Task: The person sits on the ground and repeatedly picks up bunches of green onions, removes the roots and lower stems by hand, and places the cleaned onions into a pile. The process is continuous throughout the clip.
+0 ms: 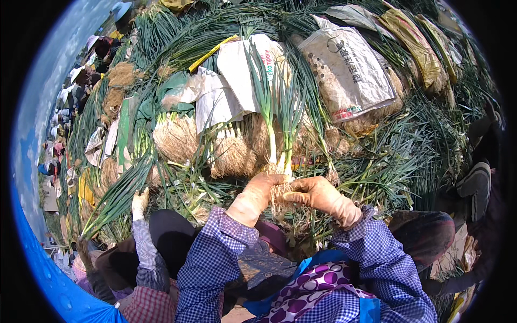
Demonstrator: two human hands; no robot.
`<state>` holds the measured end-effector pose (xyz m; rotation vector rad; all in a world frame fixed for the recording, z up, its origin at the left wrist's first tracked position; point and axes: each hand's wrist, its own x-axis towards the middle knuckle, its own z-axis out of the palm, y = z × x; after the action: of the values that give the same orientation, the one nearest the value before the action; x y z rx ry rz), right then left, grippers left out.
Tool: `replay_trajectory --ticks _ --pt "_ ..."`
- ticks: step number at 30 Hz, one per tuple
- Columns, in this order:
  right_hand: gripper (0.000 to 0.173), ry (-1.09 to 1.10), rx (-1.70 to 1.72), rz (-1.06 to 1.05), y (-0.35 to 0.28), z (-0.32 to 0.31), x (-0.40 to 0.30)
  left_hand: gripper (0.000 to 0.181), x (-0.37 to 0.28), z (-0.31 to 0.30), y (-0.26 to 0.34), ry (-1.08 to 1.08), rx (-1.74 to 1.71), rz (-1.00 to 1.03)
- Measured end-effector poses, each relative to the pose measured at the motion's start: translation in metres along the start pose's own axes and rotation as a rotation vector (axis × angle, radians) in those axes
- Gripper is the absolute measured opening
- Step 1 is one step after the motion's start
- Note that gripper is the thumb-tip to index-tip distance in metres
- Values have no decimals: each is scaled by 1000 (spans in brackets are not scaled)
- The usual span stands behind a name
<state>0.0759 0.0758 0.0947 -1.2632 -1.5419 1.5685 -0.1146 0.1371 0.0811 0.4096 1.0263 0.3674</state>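
In front of me a few green onions (272, 141) stand nearly upright, leaves pointing away and pale roots (278, 200) hanging toward me. My left hand (255, 196), in an orange-tan rubber glove, grips them around the base of the white stems. My right hand (325, 198), gloved alike, has its thumb and fingers closed on the roots from the other side. Just beyond my hands lie thick bundles of green onions (232, 157) with bushy roots facing me. White woven sacks (238, 76) partly cover those bundles. Another thin onion bunch (330, 169) lies close to my right hand.
At left a co-worker's gloved hand (139, 202) is beside a long bunch of green onions (121, 189). Loose leaves (387, 161) litter the ground at right. A printed sack (349, 72) covers more bundles. A shoe (474, 189) shows at far right, and more people (72, 93) sit along the left.
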Motion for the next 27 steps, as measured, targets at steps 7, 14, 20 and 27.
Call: replay_trajectory --ticks 7,14,20,27 --pt "34 151 851 136 7 -20 27 24 -32 33 18 -34 330 331" --pt "24 365 567 159 -3 -23 28 26 -11 -1 3 -19 736 498" --pt "24 431 597 256 -10 -18 22 29 -15 11 -1 -118 70 205" --pt "24 631 332 272 7 -36 31 32 -11 9 -4 -5 275 363"
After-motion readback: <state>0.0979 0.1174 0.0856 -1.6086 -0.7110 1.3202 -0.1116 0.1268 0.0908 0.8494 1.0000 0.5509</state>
